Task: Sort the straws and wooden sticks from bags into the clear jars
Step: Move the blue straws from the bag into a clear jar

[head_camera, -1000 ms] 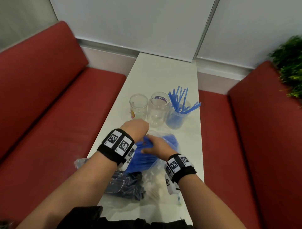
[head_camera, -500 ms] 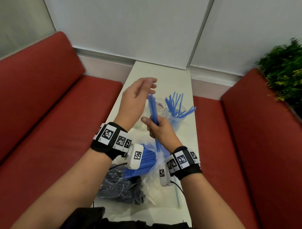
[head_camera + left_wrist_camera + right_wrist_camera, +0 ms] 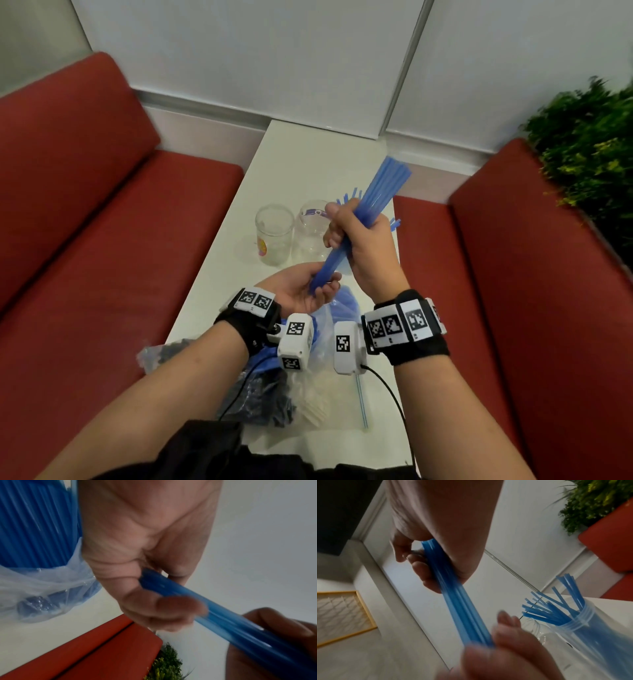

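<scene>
Lifted from upright to a slant, the straw bundle (image 3: pixel 368 205) sits clenched in the right hand (image 3: pixel 363 246); the left hand (image 3: pixel 301 287) cups its lower ends. Square ends before dropping into the straw jar (image 3: pixel 594 631).

Three clear jars (image 3: pixel 274 233) are counted on the bench (image 3: pixel 308 161), one bundle of blue straws (image 3: pixel 373 198), two hands (image 3: pixel 368 246), and three bags (image 3: pixel 329 329).

Soft, even indoor light, no hard shadows. The head view bends straight lines at its edges. Both wrist views are dimmer, with motion-blurred fingers (image 3: pixel 503 660); the light probably comes from overhead.
</scene>
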### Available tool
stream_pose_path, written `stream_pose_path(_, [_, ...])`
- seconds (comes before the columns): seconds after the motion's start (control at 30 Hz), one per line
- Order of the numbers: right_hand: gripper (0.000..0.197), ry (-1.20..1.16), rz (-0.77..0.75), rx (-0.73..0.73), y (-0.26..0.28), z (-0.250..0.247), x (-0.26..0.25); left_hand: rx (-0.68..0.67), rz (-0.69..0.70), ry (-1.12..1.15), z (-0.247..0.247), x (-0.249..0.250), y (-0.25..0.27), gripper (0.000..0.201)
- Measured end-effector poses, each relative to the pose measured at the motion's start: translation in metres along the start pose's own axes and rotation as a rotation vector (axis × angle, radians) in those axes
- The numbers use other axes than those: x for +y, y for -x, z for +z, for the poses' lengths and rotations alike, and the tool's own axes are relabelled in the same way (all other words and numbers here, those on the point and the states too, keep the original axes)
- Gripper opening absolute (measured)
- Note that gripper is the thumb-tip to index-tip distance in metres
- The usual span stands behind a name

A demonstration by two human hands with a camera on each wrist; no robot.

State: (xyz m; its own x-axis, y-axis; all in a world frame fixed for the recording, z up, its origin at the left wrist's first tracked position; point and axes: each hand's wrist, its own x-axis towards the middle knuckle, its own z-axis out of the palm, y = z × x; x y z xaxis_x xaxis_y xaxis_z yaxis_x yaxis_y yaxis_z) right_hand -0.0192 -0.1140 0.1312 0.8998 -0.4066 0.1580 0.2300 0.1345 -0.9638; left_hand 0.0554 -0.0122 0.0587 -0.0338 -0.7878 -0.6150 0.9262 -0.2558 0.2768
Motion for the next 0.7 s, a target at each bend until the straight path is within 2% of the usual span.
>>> stream_pose_path(0.1, [0.041, 0.078, 0.060, 0.006, -0.001, -0.008, 0.002, 0.027, -0.007, -0.093, -0.002, -0.003, -0.004, 0.021])
stream_pose_path(0.2, [0.039, 0.259, 0.103, -0.040, -0.005, -0.022, -0.002, 0.098, 0.027, -0.136, -0.012, -0.006, -0.012, 0.014])
stream_pose_path(0.3, [0.037, 0.418, 0.120, -0.025, -0.020, -0.040, -0.022, 0.180, 0.043, -0.100, -0.022, -0.005, -0.018, 0.011])
stream_pose_path(0.4, [0.031, 0.774, 0.185, -0.169, -0.036, -0.056, -0.042, 0.181, 0.085, -0.125, -0.023, 0.004, -0.021, 0.019])
stream_pose_path(0.47, [0.029, 0.774, 0.216, -0.234, -0.045, -0.061, -0.057, 0.196, 0.179, -0.171, -0.019, 0.015, -0.022, 0.030])
stream_pose_path(0.5, [0.028, 0.736, 0.190, -0.222, -0.051, -0.062, -0.065, 0.231, 0.242, -0.201, -0.017, 0.021, -0.023, 0.035])
stream_pose_path(0.53, [0.029, 0.704, 0.141, -0.171, -0.058, -0.064, -0.073, 0.286, 0.314, -0.245, -0.017, 0.026, -0.023, 0.039])
stream_pose_path(0.6, [0.030, 0.675, 0.028, 0.022, -0.076, -0.072, -0.084, 0.421, 0.443, -0.431, -0.021, 0.036, -0.021, 0.047])
stream_pose_path(0.7, [0.027, 0.699, -0.063, 0.334, -0.102, -0.090, -0.082, 0.627, 0.479, -1.040, -0.038, 0.044, -0.012, 0.041])
